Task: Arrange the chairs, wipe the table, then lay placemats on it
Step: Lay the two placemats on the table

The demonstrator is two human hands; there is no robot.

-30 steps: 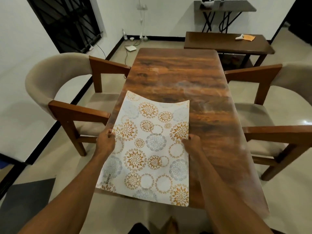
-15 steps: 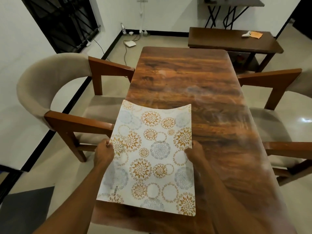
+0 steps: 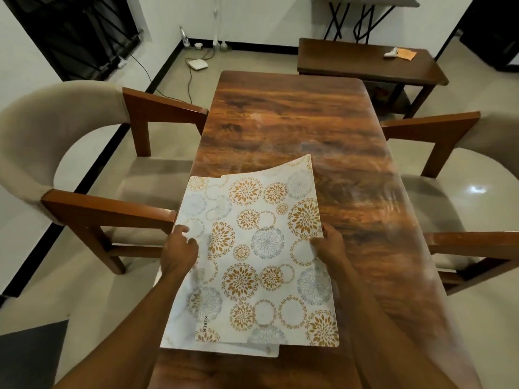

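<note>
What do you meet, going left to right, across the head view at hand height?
left chair → left hand → placemats → right hand → table → right chair

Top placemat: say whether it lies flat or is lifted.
Partly lifted: the top placemat bows upward at its far edge, the right hand pinches its right edge, and a second placemat shows beneath it.

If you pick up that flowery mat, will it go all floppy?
Probably bendy, not limp: the top placemat curves upward at its far edge while the right hand lifts one side. It looks thin, so likely light. It may slide easily off the placemat underneath.
</note>
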